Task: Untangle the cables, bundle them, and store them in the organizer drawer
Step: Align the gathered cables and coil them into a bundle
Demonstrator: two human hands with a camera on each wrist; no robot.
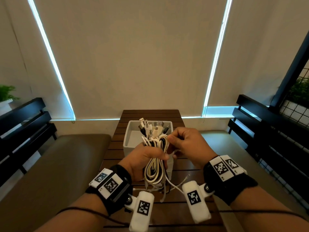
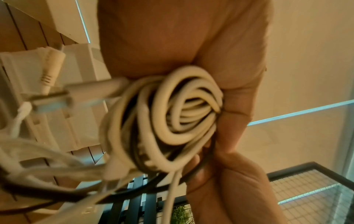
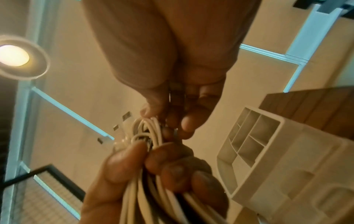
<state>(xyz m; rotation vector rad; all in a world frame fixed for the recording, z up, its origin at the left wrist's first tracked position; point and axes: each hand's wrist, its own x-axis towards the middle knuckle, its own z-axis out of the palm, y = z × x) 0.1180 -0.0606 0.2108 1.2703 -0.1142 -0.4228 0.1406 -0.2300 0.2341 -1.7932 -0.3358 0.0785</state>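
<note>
A bundle of white and black cables (image 1: pixel 156 164) is held up over the table, with its USB plugs (image 1: pixel 150 126) sticking up at the top. My left hand (image 1: pixel 147 156) grips the bundle around its middle, thumb across the front. In the left wrist view the coil (image 2: pixel 172 113) lies against the left hand (image 2: pixel 220 128). My right hand (image 1: pixel 172 139) pinches the loops at the bundle's upper right; the right wrist view shows the right hand (image 3: pixel 164 121) pinching white strands above the left hand (image 3: pixel 149 154). Behind the bundle stands the white organizer (image 1: pixel 128 129), its top compartments (image 3: pixel 249 136) open. Loose cable ends (image 1: pixel 173 185) hang down.
The organizer stands on a narrow wooden slatted table (image 1: pixel 115 148). Cushioned benches (image 1: pixel 66 164) with black slatted backrests (image 1: pixel 25 121) flank it on both sides. Closed blinds cover the wall behind. A wire grid with a plant (image 1: pixel 299 91) is at the right.
</note>
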